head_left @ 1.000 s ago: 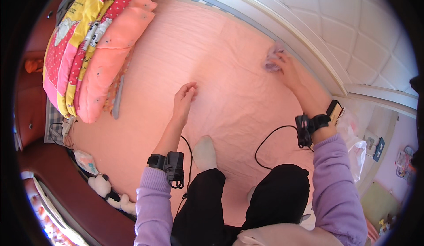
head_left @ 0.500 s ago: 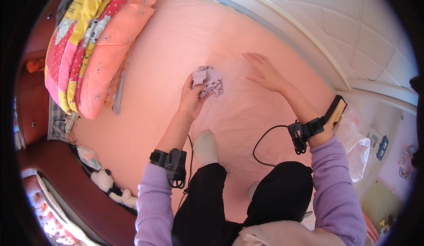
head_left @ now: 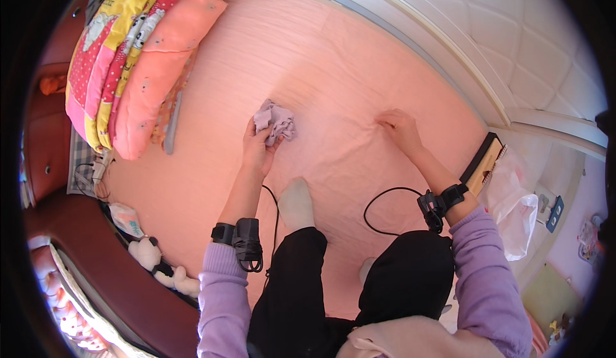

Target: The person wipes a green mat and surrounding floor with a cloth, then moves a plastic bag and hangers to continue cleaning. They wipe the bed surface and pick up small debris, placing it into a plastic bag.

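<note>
A crumpled lavender cloth (head_left: 280, 120) is bunched in my left hand (head_left: 260, 145), whose fingers and thumb are closed around its near left side, just above the bed. The cloth's exact kind cannot be made out. Farther right, my right hand (head_left: 399, 129) is closed with its fingertips pinched on the pink bed sheet (head_left: 301, 56). Creases in the sheet run out from those fingertips toward the left. Both forearms wear black straps with small dark devices and cables.
Folded colourful quilts (head_left: 154, 56) are piled at the far left. A black-and-white plush toy (head_left: 146, 253) lies by the dark red headboard (head_left: 96, 261). A thin black cable (head_left: 367, 213) loops over the sheet. A white plastic bag (head_left: 516, 217) and a long wooden-and-black object (head_left: 482, 165) are at the right.
My left hand has moved left with the lavender cloth. My right hand, spread open before, has come nearer and closed on the sheet, which now shows more creases.
</note>
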Demonstrator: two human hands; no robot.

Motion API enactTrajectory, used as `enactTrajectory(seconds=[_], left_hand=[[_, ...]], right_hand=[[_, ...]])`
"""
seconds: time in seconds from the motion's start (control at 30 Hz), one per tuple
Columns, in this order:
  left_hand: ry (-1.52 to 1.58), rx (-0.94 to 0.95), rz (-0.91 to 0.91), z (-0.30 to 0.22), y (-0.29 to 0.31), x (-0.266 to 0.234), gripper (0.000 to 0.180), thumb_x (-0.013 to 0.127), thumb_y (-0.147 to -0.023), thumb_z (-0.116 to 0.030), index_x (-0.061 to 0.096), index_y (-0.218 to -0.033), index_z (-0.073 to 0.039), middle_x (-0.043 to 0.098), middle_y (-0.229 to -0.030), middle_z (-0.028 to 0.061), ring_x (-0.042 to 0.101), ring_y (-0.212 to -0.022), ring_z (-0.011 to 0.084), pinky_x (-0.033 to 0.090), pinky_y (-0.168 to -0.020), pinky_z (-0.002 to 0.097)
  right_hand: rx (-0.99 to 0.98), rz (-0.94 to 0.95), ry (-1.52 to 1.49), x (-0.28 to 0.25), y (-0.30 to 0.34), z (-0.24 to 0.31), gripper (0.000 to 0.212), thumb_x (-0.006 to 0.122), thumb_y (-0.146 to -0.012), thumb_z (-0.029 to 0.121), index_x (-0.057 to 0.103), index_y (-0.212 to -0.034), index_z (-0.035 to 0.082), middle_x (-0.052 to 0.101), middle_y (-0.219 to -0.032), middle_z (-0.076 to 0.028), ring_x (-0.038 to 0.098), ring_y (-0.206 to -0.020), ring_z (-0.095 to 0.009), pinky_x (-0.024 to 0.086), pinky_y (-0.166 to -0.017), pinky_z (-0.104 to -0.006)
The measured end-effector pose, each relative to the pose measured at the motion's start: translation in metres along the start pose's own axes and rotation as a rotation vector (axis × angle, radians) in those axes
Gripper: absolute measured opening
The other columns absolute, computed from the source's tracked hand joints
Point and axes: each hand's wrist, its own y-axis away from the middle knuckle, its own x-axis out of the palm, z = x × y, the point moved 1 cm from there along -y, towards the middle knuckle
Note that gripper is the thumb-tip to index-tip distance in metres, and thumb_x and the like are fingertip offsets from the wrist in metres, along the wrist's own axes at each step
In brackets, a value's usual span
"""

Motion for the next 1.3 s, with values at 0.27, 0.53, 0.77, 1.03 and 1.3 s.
enactTrajectory(seconds=[0.27, 0.53, 0.77, 1.03, 1.3], left_hand=[[0.002, 0.014, -0.015, 0.003, 0.004, -0.002, 0.040, 0.049, -0.091, 0.002, 0.047, -0.128, -0.012, 0.055, -0.115, 0.0052, 0.059, -0.098, 0.0185, 0.055, -0.074, 0.0340], [-0.057, -0.007, -0.051, 0.007, 0.001, 0.010, 0.037, 0.048, -0.092, 0.000, 0.048, -0.127, -0.013, 0.057, -0.117, 0.0046, 0.059, -0.100, 0.0181, 0.054, -0.073, 0.0311], [-0.045, -0.009, -0.036, 0.010, -0.004, 0.005, 0.038, 0.049, -0.091, 0.001, 0.048, -0.127, -0.013, 0.056, -0.116, 0.0049, 0.059, -0.099, 0.0186, 0.054, -0.073, 0.0317], [-0.045, -0.007, 0.014, 0.007, -0.013, 0.004, 0.038, 0.048, -0.091, 0.002, 0.049, -0.126, -0.012, 0.056, -0.120, 0.0071, 0.059, -0.101, 0.0206, 0.054, -0.072, 0.0301], [-0.060, -0.018, 0.045, 0.002, -0.021, 0.026, 0.037, 0.045, -0.092, 0.001, 0.048, -0.127, -0.011, 0.055, -0.121, 0.0087, 0.059, -0.102, 0.0215, 0.055, -0.073, 0.0295]], right_hand=[[0.186, -0.030, -0.308, -0.006, 0.015, 0.012, 0.016, 0.069, -0.077, 0.000, 0.071, -0.093, 0.001, 0.067, -0.090, -0.008, 0.065, -0.078, -0.018, 0.052, -0.068, -0.0272], [-0.211, 0.204, 0.233, 0.002, 0.006, 0.018, 0.016, 0.069, -0.075, 0.006, 0.068, -0.091, 0.004, 0.062, -0.085, -0.008, 0.060, -0.085, -0.027, 0.050, -0.072, -0.0320], [0.303, -0.186, -0.350, -0.092, 0.061, 0.034, 0.003, 0.065, -0.086, 0.001, 0.066, -0.088, -0.002, 0.063, -0.087, -0.006, 0.061, -0.074, -0.013, 0.050, -0.064, -0.0232], [0.531, -0.731, -0.041, -0.287, 0.235, 0.083, 0.008, 0.067, -0.083, -0.006, 0.069, -0.089, -0.003, 0.064, -0.086, -0.007, 0.060, -0.072, -0.010, 0.050, -0.064, -0.0221], [0.840, -0.570, 0.468, -0.309, 0.298, 0.081, 0.016, 0.061, -0.088, 0.001, 0.070, -0.102, 0.003, 0.070, -0.102, -0.008, 0.067, -0.070, -0.015, 0.052, -0.063, -0.0270]])
